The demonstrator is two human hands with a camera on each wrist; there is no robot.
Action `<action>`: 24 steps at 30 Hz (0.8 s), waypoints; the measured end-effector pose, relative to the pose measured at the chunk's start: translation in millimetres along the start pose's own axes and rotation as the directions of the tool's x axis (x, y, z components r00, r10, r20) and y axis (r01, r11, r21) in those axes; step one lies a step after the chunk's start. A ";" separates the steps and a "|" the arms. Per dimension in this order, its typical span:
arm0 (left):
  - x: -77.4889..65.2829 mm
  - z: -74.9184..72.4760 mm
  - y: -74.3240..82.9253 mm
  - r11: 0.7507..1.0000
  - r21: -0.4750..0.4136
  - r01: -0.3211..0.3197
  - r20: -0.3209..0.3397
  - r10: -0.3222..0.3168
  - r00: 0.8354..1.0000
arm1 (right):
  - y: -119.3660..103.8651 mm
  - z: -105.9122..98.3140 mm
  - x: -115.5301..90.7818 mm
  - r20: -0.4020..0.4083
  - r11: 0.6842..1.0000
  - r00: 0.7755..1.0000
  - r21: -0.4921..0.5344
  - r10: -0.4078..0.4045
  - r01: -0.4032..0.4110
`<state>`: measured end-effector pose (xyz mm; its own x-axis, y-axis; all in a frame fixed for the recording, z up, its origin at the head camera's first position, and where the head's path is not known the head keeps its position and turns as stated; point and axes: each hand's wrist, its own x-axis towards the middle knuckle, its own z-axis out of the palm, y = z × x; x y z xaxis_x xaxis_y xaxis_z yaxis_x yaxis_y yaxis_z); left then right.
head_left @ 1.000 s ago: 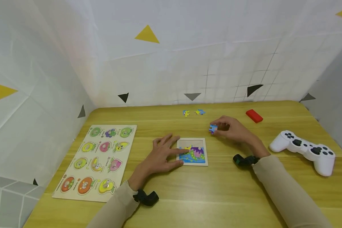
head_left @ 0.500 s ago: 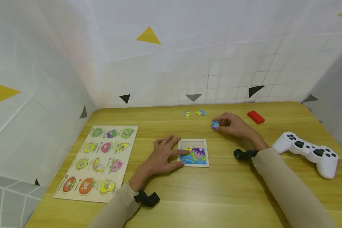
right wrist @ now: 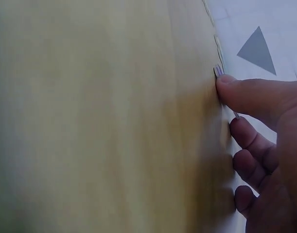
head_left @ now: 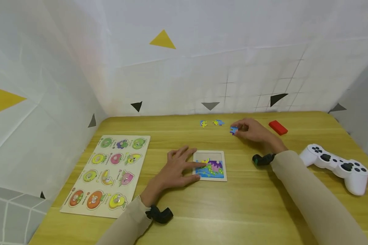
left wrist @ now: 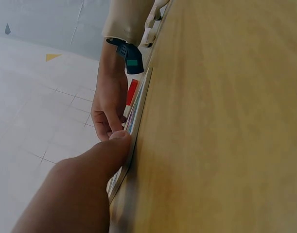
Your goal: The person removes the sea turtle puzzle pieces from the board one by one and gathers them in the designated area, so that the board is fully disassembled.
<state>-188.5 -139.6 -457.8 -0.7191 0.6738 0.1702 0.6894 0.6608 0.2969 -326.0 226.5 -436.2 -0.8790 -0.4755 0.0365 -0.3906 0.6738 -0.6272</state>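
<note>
In the head view my left hand [head_left: 179, 168] lies with spread, fairly straight fingers over the left side of a small square jigsaw tray [head_left: 225, 171]. The tray's lower part shows a colourful picture of joined pieces; its upper part is bare. In the left wrist view, the thumb [left wrist: 102, 153] touches the tray's edge. My right hand [head_left: 254, 130] pinches a blue and purple puzzle piece [head_left: 233, 130] just above or on the table beyond the tray; the thumb and fingers hide part of it. Two loose puzzle pieces [head_left: 203, 124] lie left of it, near the back edge.
A wooden fruit peg puzzle board [head_left: 110, 177] lies at the left. On the right are a red block [head_left: 278, 127] and a white game controller [head_left: 335, 166]. A patterned white cloth wall [head_left: 184, 78] stands behind the wooden table [head_left: 202, 211].
My right hand has moved a little away from the tray, toward the table's back, with the puzzle piece in its fingers. The left hand stays on the tray. The head view has shifted slightly.
</note>
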 end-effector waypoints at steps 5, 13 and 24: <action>-0.2 0.8 -0.5 1.000 -0.006 0.003 0.000 -0.003 1.000 | 5.2 -3.1 5.8 0.003 0.999 0.999 -0.001 -0.042 0.042; 0.0 0.5 -0.5 1.000 -0.001 0.008 0.009 -0.008 1.000 | 11.0 -7.9 13.1 0.015 0.998 0.998 -0.008 -0.068 0.068; -0.3 1.7 -0.4 1.000 0.013 0.012 0.006 -0.012 1.000 | 9.5 -10.5 15.6 0.006 1.000 1.000 -0.019 -0.003 0.003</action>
<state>-188.4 -139.5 -459.6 -0.7266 0.6678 0.1614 0.6820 0.6727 0.2870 -346.3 231.4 -433.5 -0.8763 -0.4806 0.0339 -0.3982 0.6829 -0.6125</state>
